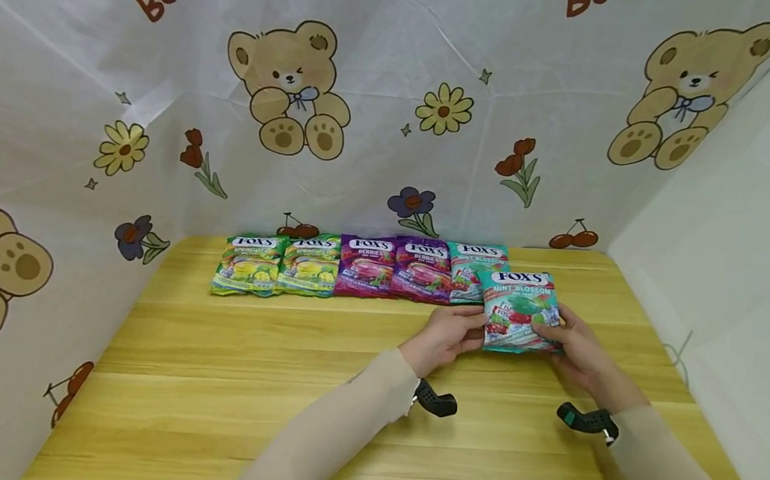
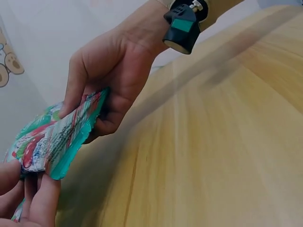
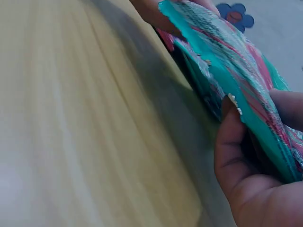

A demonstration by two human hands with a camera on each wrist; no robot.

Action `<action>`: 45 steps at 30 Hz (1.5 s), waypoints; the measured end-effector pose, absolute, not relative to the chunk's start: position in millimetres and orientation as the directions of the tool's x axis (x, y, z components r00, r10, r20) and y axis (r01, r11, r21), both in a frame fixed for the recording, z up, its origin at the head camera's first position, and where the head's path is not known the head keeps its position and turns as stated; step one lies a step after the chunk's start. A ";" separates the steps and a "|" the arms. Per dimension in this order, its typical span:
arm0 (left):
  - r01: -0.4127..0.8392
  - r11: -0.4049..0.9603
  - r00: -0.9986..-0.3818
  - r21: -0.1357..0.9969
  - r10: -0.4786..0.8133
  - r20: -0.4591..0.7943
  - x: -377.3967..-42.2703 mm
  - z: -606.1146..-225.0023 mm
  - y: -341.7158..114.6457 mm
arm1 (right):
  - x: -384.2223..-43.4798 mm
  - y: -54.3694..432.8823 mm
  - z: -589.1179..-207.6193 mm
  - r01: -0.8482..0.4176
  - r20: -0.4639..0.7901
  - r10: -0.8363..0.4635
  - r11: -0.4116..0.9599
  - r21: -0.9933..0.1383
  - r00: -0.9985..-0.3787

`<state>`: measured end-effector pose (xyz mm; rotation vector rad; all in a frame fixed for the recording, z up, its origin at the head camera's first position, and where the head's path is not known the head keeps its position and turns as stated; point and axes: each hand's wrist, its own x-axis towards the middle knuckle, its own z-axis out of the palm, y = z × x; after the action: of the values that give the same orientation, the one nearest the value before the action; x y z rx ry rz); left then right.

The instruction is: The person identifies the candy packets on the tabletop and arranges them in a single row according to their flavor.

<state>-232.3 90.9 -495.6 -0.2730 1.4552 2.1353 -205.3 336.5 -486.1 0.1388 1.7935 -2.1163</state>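
Observation:
A teal candy bag (image 1: 519, 312) marked Mint Blossom is held up just above the table, tilted toward the head camera. My left hand (image 1: 445, 337) grips its left edge; in the left wrist view the thumb is on top and fingers (image 2: 45, 201) lie beneath. My right hand (image 1: 579, 348) pinches the right side, thumb on the front and fingers (image 3: 232, 146) behind the bag in the right wrist view. Behind it a second teal bag (image 1: 470, 269) lies in the row, its lower right corner hidden by the held one.
Leftward the row continues with two purple Berries bags (image 1: 365, 268) (image 1: 423, 270) and two yellow-green bags (image 1: 309, 265) (image 1: 248, 264). They lie along the back of the wooden table (image 1: 253, 391). A bear-print cloth (image 1: 371, 112) hangs behind, and a white wall (image 1: 754, 258) stands at the right.

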 end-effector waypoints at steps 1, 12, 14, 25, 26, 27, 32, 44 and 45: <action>-0.534 -0.282 -0.837 0.797 0.307 -0.453 -234.1 -495.7 93.6 | -207.6 338.5 -486.1 0.344 -0.310 -0.204 -0.164 -0.925 -0.929; -0.543 -0.330 -0.837 0.772 0.290 -0.464 -248.8 -494.5 112.9 | -229.3 353.9 -480.4 0.368 -0.332 -0.174 -0.248 -0.896 -0.927; -0.548 -0.334 -0.833 0.767 0.298 -0.466 -251.0 -494.7 114.4 | -232.7 357.1 -481.3 0.370 -0.337 -0.167 -0.245 -0.896 -0.927; -0.574 -0.357 -0.817 0.737 0.304 -0.490 -256.6 -498.8 131.7 | -253.0 379.0 -484.9 0.361 -0.328 -0.154 -0.306 -0.881 -0.932; -0.577 -0.361 -0.815 0.733 0.308 -0.491 -257.3 -499.1 133.3 | -255.3 380.6 -485.0 0.363 -0.332 -0.151 -0.299 -0.882 -0.931; -0.581 -0.366 -0.812 0.727 0.314 -0.491 -257.9 -499.2 134.5 | -257.8 382.4 -485.7 0.366 -0.337 -0.143 -0.297 -0.882 -0.930; -0.603 -0.375 -0.795 0.704 0.359 -0.489 -262.1 -498.4 138.7 | -269.7 388.3 -487.2 0.367 -0.343 -0.132 -0.270 -0.890 -0.930; -0.626 -0.339 -0.769 0.702 0.419 -0.483 -266.6 -493.1 143.4 | -296.4 394.6 -490.2 0.376 -0.368 -0.092 -0.099 -0.921 -0.925; -0.629 -0.335 -0.766 0.701 0.420 -0.487 -266.6 -493.5 144.0 | -297.5 394.5 -490.5 0.368 -0.364 -0.081 -0.039 -0.929 -0.928</action>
<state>-266.6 144.0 -493.5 -0.2878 1.2516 2.1234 -297.5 394.5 -490.5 0.3046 1.9313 -2.0400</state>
